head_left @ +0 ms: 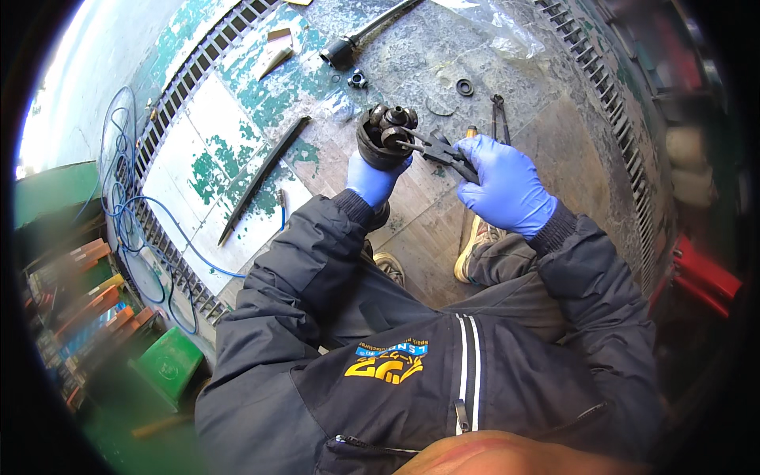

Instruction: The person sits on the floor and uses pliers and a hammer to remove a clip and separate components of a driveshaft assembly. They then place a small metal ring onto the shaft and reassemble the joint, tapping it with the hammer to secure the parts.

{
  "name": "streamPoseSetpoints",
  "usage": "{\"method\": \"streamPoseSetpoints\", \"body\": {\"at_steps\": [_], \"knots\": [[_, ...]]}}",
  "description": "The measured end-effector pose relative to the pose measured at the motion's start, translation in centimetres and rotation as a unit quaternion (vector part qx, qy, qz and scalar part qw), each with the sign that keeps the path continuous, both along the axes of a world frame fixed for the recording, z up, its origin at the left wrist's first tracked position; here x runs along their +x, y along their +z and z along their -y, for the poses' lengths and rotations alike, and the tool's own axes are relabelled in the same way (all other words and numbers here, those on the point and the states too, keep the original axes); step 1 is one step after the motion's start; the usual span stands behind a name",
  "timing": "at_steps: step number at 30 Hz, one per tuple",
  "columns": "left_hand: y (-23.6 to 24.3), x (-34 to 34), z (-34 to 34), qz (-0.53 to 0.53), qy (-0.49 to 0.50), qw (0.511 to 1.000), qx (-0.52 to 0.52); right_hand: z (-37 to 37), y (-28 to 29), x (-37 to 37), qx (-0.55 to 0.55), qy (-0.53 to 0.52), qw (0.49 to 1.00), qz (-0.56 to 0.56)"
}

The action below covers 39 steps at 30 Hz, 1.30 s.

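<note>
Patchy floor, left hand with fingers curled round a joint, right hand with fingers wrapped round pliers

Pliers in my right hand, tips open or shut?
Open: the pliers show two slim tips apart, with a gap between.

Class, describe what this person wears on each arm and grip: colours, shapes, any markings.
The left grip and right grip wear plain, close-fitting blue-violet gloves. Dark grey jacket sleeves, loose and wrinkled, end in ribbed cuffs. No markings show on the sleeves.
</note>
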<state>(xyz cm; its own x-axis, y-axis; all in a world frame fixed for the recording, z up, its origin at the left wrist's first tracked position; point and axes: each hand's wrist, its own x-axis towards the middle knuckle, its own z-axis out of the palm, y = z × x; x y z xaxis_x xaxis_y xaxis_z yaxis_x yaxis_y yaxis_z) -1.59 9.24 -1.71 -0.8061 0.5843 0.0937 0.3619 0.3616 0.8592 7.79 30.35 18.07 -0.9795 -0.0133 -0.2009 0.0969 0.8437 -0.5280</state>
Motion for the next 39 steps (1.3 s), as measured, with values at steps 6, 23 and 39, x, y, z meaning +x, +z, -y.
{"method": "streamPoseSetpoints", "body": {"at_steps": [6,23,39], "knots": [[-1.6,0.2,-0.8,0.067,-0.038,0.997,-0.006,-0.7,1.5,-0.5,0.013,0.002,0.998,0.061],[2.4,2.6,-1.6,0.261,0.083,0.956,0.105,2.1,-1.3,-1.2,-0.038,-0.052,0.998,0.018],[2.9,2.8,-2.5,0.274,0.085,0.945,0.159,-1.2,2.2,-0.5,0.014,-0.022,0.994,0.109]]}}
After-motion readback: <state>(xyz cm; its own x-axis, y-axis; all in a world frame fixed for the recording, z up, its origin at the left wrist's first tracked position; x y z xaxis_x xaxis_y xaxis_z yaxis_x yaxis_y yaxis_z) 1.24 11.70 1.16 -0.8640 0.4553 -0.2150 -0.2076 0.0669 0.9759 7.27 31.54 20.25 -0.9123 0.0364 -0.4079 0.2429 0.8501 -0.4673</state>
